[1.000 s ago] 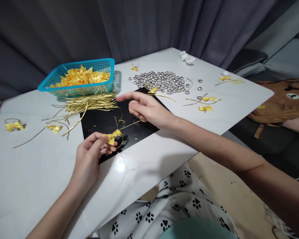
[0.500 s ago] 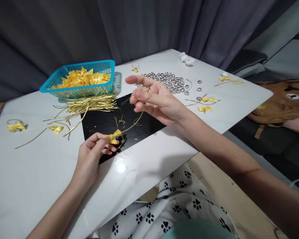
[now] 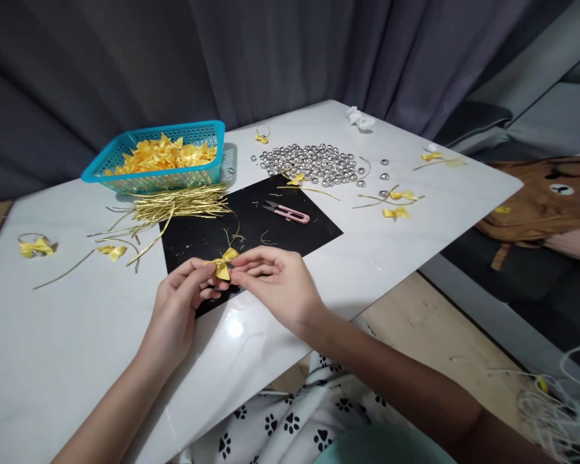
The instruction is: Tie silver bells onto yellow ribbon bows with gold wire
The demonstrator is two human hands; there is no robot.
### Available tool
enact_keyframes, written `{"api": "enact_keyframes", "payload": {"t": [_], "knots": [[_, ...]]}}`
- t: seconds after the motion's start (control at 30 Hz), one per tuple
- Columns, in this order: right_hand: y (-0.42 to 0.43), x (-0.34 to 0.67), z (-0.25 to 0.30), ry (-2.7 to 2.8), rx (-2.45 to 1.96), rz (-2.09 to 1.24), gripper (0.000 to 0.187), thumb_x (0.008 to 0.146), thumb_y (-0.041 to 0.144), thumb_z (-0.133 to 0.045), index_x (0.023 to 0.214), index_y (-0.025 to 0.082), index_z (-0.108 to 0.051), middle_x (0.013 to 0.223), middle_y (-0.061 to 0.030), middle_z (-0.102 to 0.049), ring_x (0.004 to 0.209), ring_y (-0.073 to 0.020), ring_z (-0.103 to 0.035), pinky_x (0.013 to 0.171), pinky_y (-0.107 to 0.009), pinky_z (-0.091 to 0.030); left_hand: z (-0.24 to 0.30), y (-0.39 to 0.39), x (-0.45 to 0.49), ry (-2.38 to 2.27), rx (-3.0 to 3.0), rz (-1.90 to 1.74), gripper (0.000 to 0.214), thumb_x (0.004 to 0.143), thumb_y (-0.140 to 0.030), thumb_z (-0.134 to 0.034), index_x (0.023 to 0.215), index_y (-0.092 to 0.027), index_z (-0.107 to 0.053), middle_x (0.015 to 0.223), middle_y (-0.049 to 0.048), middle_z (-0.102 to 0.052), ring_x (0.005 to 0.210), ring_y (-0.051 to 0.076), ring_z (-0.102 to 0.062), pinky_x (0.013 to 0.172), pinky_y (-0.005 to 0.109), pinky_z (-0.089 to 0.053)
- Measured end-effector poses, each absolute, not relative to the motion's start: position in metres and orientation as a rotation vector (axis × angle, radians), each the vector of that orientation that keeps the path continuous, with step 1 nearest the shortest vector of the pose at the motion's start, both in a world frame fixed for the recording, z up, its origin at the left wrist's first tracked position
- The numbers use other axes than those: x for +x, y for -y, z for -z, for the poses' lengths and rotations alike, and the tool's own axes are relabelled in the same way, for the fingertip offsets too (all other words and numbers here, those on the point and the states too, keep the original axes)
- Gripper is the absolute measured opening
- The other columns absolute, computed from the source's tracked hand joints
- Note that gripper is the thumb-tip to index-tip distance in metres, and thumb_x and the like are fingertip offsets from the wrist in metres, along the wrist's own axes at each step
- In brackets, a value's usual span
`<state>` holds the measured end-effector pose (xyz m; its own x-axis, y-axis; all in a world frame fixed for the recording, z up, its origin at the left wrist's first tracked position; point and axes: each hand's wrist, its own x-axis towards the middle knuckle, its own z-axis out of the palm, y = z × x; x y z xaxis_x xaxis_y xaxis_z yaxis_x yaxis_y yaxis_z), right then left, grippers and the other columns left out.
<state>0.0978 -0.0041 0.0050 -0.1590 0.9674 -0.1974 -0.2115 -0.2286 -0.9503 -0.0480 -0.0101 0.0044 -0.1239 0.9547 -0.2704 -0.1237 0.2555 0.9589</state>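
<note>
**A:** Quick, what's changed on your end?

**B:** Right hand point(image 3: 283, 280). Half a second ago I had it raised, a gold metallic strand running from it to the yellow satin ribbon bow point(image 3: 224, 264). Now it's down beside the left hand point(image 3: 176, 296).

**A:** Bow's where?

**B:** Over the flat black mat point(image 3: 319, 229), by its near edge, close to the near edge of the white marbled table point(image 3: 91, 348). Left thumb and fingers clamped on its left side. Right fingertips at its right side; can't tell if they grip ribbon or strand.

**A:** Tool?

**B:** Pink-handled metal thread snips point(image 3: 290, 213), loose on the mat near its right corner, untouched. In full view now.

**A:** Meaning?

**B:** My read: two-handed work on the bow, no cutting at this moment.

**A:** Supplies?

**B:** Unmoved. Shiny gold cord bundle point(image 3: 183, 203) along the mat's far-left edge, blue perforated plastic basket point(image 3: 174, 178) of yellow bows at the table's far edge, silver teardrop bead pile point(image 3: 314, 160) past the mat, toward the table's far corner.
</note>
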Motion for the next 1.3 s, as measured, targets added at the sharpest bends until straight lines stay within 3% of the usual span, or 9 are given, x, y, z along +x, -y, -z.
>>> {"api": "enact_keyframes", "payload": {"t": [0.37, 0.57, 0.8, 1.1, 1.2, 1.3], "knots": [[0.004, 0.093, 0.002, 0.992, -1.020, -1.640, 0.009, 0.068, 0.018, -0.071, 0.077, 0.015, -0.070, 0.074, -0.0018, -0.069, 0.065, -0.0100, -0.064, 0.069, -0.025, -0.056, -0.002, 0.012, -0.047, -1.335, 0.885, -1.163, 0.013, 0.066, -0.028, -0.077, 0.067, -0.018, -0.068, 0.065, -0.0023, -0.066, 0.061, 0.009, -0.060, 0.059, 0.015, -0.047], [0.003, 0.098, 0.008, 1.287, -1.041, -1.430, 0.014, 0.074, 0.019, -0.063, 0.087, 0.015, -0.067, 0.080, -0.0031, -0.067, 0.067, -0.0093, -0.062, 0.063, -0.022, -0.052, -0.003, 0.011, -0.048, -1.366, 0.874, -1.140, 0.024, 0.063, -0.029, -0.079, 0.084, -0.020, -0.073, 0.076, 0.0001, -0.072, 0.065, 0.010, -0.062, 0.060, 0.016, -0.049], [-0.013, 0.117, -0.009, 1.763, -0.982, -1.177, 0.031, 0.074, 0.013, -0.060, 0.104, 0.016, -0.052, 0.074, 0.0027, -0.062, 0.053, -0.0045, -0.047, 0.055, -0.019, -0.039, -0.006, 0.010, -0.047, -1.423, 0.963, -1.085, 0.019, 0.061, -0.030, -0.079, 0.076, -0.019, -0.076, 0.073, 0.0021, -0.071, 0.062, 0.010, -0.058, 0.052, 0.016, -0.044], [-0.034, 0.121, -0.017, 1.960, -0.809, -1.169, 0.038, 0.075, 0.011, -0.061, 0.109, 0.017, -0.046, 0.070, 0.0054, -0.056, 0.051, -0.0040, -0.043, 0.053, -0.018, -0.035, -0.007, 0.011, -0.045, -1.413, 1.086, -1.064, 0.016, 0.059, -0.030, -0.079, 0.071, -0.019, -0.074, 0.066, 0.0031, -0.069, 0.055, 0.012, -0.055, 0.050, 0.020, -0.041], [-0.038, 0.119, -0.012, 1.931, -0.828, -1.140, 0.035, 0.072, 0.013, -0.064, 0.103, 0.017, -0.048, 0.076, 0.0049, -0.053, 0.052, -0.0031, -0.041, 0.052, -0.017, -0.034, -0.005, 0.010, -0.046, -1.405, 1.089, -1.072, 0.016, 0.059, -0.027, -0.080, 0.072, -0.019, -0.075, 0.066, 0.0027, -0.069, 0.056, 0.011, -0.054, 0.051, 0.020, -0.041], [-0.038, 0.117, -0.006, 1.865, -0.902, -1.054, 0.026, 0.070, 0.022, -0.070, 0.085, 0.015, -0.050, 0.076, 0.0036, -0.051, 0.055, -0.0036, -0.041, 0.053, -0.018, -0.032, -0.003, 0.008, -0.047, -1.394, 1.019, -1.105, 0.018, 0.057, -0.025, -0.080, 0.073, -0.020, -0.075, 0.065, 0.0015, -0.070, 0.056, 0.010, -0.054, 0.051, 0.018, -0.041]]}}
